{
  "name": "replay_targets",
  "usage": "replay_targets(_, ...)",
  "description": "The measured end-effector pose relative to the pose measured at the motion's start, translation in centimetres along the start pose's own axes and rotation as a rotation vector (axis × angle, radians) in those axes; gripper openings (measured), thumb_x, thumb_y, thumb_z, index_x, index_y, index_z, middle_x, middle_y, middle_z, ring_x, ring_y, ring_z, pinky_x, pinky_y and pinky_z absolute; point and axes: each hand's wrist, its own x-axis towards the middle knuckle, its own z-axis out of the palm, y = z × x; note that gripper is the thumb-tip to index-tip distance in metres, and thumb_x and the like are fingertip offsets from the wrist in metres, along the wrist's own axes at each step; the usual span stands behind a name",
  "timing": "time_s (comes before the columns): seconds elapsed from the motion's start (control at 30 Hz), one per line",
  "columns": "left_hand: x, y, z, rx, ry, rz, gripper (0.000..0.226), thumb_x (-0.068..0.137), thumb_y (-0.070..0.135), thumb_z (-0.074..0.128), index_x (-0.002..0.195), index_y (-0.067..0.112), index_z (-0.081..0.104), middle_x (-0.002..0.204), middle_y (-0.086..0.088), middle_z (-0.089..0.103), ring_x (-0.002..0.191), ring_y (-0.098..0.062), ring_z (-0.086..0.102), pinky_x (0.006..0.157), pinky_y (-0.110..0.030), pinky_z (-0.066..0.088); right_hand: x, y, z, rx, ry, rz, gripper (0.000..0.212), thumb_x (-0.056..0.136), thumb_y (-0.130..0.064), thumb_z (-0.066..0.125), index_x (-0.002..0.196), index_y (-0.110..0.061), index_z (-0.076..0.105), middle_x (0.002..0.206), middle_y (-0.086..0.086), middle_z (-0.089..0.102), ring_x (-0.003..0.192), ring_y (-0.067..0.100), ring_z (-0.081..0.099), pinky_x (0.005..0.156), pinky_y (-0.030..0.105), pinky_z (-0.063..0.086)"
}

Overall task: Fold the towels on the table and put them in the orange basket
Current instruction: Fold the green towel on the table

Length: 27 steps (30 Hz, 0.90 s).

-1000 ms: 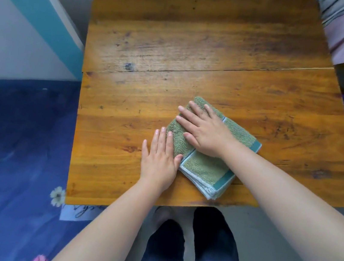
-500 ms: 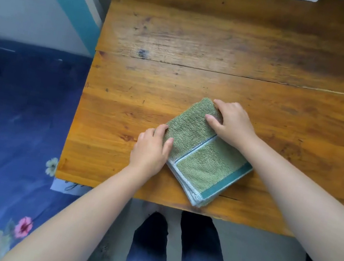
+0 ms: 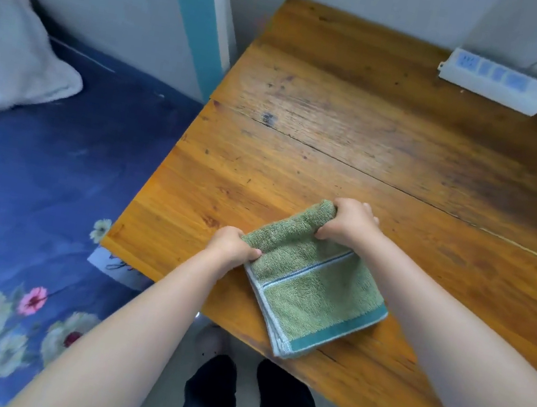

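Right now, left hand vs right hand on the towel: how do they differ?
The left hand grips the near-left corner of the green towel; the right hand grips the far corner. The left hand's thumb lies on top of the cloth; the right hand's knuckles face up, with cloth bunched beneath. Shared: both curl round the folded edge, and the rest of the towel lies on the wooden table.

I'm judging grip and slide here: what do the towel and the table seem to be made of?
Towel: looped terry cloth, probably cotton; fuzzy green pile, flat teal woven band. Table: wood planks with visible grain and seams, glossy orange-brown varnish, darkly worn in patches.
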Motion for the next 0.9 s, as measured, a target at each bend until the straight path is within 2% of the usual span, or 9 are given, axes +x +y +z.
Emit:
replay_targets(0.03,-0.4,-0.3,-0.4,0.012,0.016,0.024,0.049,0.087,0.022,0.064,0.130,0.003,0.049,0.128,-0.012,0.056,0.109,-0.028,0.058,0.098,-0.036,0.044,-0.6,-0.1,-0.3,-0.022,0.019,-0.039,0.033,0.075,-0.026,0.070,0.102,-0.013,0.058,0.114,0.009,0.058,0.120,0.028,0.037,0.087,0.033,0.031)
replay_targets(0.07,-1.1,-0.7,-1.1,0.021,0.043,0.055,0.039,0.087,0.021,0.064,0.120,0.003,0.056,0.122,-0.011,0.059,0.109,-0.028,0.057,0.094,-0.035,0.045,-1.3,-0.6,-0.7,-0.058,0.042,-0.100,0.030,0.074,-0.028,0.071,0.096,-0.016,0.055,0.111,0.009,0.057,0.118,0.027,0.037,0.082,0.033,0.027)
replay_targets(0.17,-3.3,-1.7,-3.7,0.028,0.165,0.155,0.010,0.085,0.016,0.063,0.089,0.012,0.054,0.095,-0.010,0.058,0.087,-0.023,0.053,0.070,-0.027,0.038,-3.6,-2.4,-1.9,-0.070,0.103,-0.270,0.025,0.075,-0.027,0.067,0.085,-0.017,0.046,0.095,0.004,0.051,0.111,0.026,0.037,0.076,0.032,0.020)
replay_targets(0.3,-7.4,-4.9,-9.0,-0.026,0.379,0.181,0.015,0.085,0.016,0.060,0.082,0.017,0.045,0.099,-0.014,0.060,0.096,-0.029,0.054,0.071,-0.030,0.035,-6.9,-7.8,-2.6,-0.055,0.115,-0.559,0.030,0.080,-0.031,0.065,0.098,-0.010,0.056,0.093,0.001,0.051,0.101,0.019,0.034,0.073,0.030,0.013)
replay_targets(0.37,-9.3,-7.3,-11.2,-0.059,0.461,0.183,0.023,0.086,0.016,0.058,0.074,0.021,0.039,0.090,-0.008,0.055,0.087,-0.026,0.049,0.070,-0.030,0.034,-8.4,-10.8,-2.2,-0.130,0.122,-0.681,0.033,0.080,-0.031,0.065,0.105,-0.011,0.056,0.093,0.000,0.052,0.103,0.022,0.038,0.078,0.032,0.019)
replay_targets(0.5,-15.3,-14.7,-15.5,-0.142,0.646,0.118,0.014,0.087,0.009,0.054,0.092,0.016,0.042,0.092,-0.009,0.054,0.085,-0.031,0.052,0.066,-0.032,0.036,-12.8,-18.4,0.9,-0.363,0.171,-0.962,0.040,0.083,-0.030,0.062,0.116,-0.010,0.054,0.115,0.004,0.059,0.113,0.026,0.043,0.089,0.033,0.029)
replay_targets(0.6,-20.4,-21.1,-18.0,-0.122,0.765,0.049,0.023,0.086,0.006,0.053,0.108,0.008,0.053,0.108,-0.015,0.061,0.099,-0.033,0.057,0.073,-0.035,0.042,-17.8,-23.9,4.2,-0.430,0.221,-1.194,0.041,0.081,-0.023,0.066,0.117,-0.005,0.056,0.112,0.011,0.061,0.111,0.032,0.048,0.090,0.037,0.033)
replay_targets(0.67,-22.8,-24.6,-18.9,-0.094,0.803,0.023,0.024,0.085,0.006,0.053,0.108,0.005,0.057,0.112,-0.016,0.061,0.105,-0.034,0.057,0.077,-0.035,0.044,-20.8,-26.5,5.8,-0.449,0.224,-1.269,0.043,0.076,-0.019,0.070,0.115,-0.003,0.058,0.109,0.015,0.062,0.110,0.035,0.049,0.089,0.039,0.034)
replay_targets(0.9,-37.3,-44.3,-19.8,-0.140,1.006,-0.106,0.029,0.085,0.007,0.057,0.113,0.006,0.058,0.118,-0.016,0.058,0.113,-0.032,0.054,0.091,-0.039,0.045,-38.5,-36.6,16.6,-0.508,0.094,-1.525,0.050,0.079,-0.025,0.066,0.125,-0.011,0.051,0.124,0.007,0.055,0.119,0.027,0.042,0.096,0.033,0.032)
